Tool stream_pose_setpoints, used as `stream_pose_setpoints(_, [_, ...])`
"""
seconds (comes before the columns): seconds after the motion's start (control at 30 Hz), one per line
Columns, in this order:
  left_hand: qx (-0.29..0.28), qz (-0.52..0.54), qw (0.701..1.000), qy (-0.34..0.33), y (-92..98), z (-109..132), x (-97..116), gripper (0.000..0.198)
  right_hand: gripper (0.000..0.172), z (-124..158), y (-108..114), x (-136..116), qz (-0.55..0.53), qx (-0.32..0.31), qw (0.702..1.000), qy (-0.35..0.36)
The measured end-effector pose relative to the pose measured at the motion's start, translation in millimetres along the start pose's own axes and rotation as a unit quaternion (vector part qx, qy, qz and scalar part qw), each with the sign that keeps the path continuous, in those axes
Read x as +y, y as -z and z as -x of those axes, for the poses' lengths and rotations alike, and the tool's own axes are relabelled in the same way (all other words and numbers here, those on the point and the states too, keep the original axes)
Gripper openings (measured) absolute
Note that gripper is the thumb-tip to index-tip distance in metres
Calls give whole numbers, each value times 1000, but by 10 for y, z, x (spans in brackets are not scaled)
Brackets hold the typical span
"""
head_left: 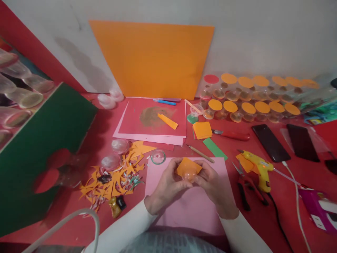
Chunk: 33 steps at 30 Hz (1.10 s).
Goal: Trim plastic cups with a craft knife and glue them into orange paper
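Above the pink sheet (192, 207), my left hand (175, 179) and my right hand (209, 179) hold a square of orange paper (187, 163) between them. A clear, rounded plastic cup (190, 174) is pressed against the paper on the side facing me. Fingers of both hands wrap around its edges, and the thumbs rest near the bottom of the cup. What lies behind the paper is hidden. Left of my hands is a clear round lid with a green rim (158, 157). A thin wooden-handled tool (201, 154) lies just beyond them.
Orange paper scraps (113, 179) are heaped on the left near a green board (50, 151). On the right lie a yellow glue gun (259, 167), red-handled pliers (247, 186) and a phone (271, 142). Several orange-topped clear cups (249, 108) stand at the back; orange squares (202, 130) are stacked nearer.
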<state>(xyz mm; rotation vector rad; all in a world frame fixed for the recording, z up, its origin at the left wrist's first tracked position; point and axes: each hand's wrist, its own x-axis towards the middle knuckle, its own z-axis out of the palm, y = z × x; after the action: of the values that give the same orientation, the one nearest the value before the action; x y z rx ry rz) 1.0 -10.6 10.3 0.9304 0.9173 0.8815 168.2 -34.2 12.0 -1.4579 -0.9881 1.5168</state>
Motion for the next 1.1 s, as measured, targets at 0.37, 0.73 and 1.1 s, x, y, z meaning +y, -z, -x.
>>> stream_pose_setpoints(0.37, [12, -37, 999, -17, -24, 27, 101, 62, 34, -16, 10, 97, 37, 15, 996, 79])
stream_pose_setpoints(0.73, [20, 15, 1000, 1, -52, -2, 38, 71, 37, 15, -109, 37, 8, 67, 996, 63])
stream_pose_setpoints(1.1, [-62, 3, 998, 5, 23, -13, 100, 57, 24, -12, 70, 6, 79, -12, 994, 80])
